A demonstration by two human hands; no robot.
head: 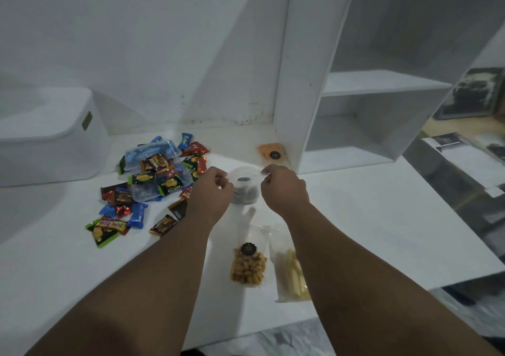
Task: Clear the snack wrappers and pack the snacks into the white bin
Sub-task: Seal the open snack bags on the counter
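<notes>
A clear plastic bag with dark snacks inside [245,187] stands on the white table between my hands. My left hand [211,189] pinches its top left edge, and my right hand [282,185] pinches its top right edge. A pile of colourful wrapped snacks [153,180] lies to the left. Nearer to me lie a clear bag of brown cubes [248,268] and a clear bag of pale sticks [293,276]. An orange packet [272,152] lies by the shelf foot. The white bin [46,139] stands at the far left.
A white shelf unit [355,104] rises at the right on the white table [382,232]. The wall runs behind. The table's right and front edges drop off to a darker floor with papers [464,159].
</notes>
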